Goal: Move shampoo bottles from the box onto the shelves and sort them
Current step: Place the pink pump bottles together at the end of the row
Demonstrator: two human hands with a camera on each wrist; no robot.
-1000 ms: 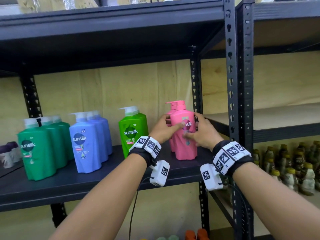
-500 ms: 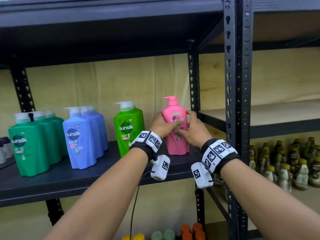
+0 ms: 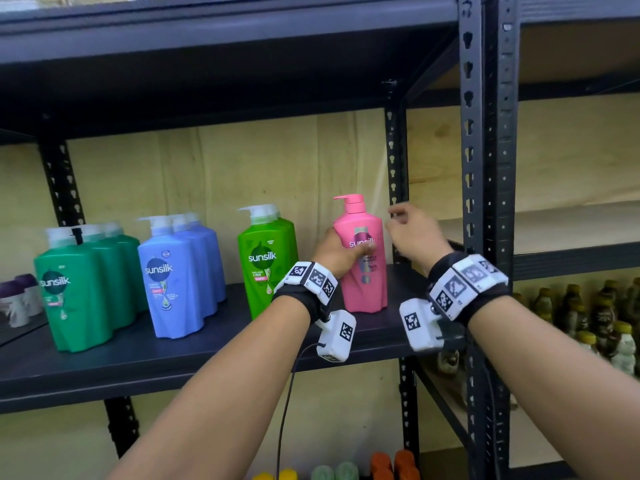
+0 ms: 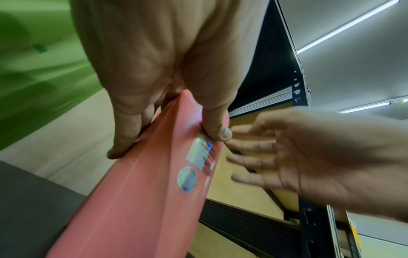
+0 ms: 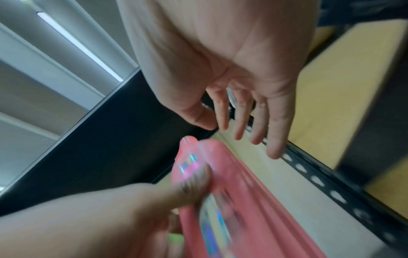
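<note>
A pink shampoo bottle (image 3: 365, 271) stands upright at the right end of the dark shelf (image 3: 194, 351). My left hand (image 3: 341, 252) grips its left side, thumb across the label; the left wrist view shows the thumb and fingers pinching the pink bottle (image 4: 143, 183). My right hand (image 3: 414, 233) hovers just right of the bottle with relaxed, spread fingers, holding nothing. In the right wrist view the right hand (image 5: 238, 111) is apart from the blurred pink bottle (image 5: 232, 200). To the left stand a light green bottle (image 3: 268, 258), blue bottles (image 3: 176, 271) and dark green bottles (image 3: 79, 285).
A black perforated upright (image 3: 396, 188) stands right behind my right hand, and a thicker post (image 3: 485, 202) is nearer. The neighbouring rack has a bare wooden shelf (image 3: 540, 226) and many small brown bottles (image 3: 588, 306) below. Coloured caps (image 3: 346, 471) show on the lower level.
My right hand has let go of the pink bottle and drawn off to the right with fingers spread. The left hand keeps its grip, and the bottle now stands further back on the shelf.
</note>
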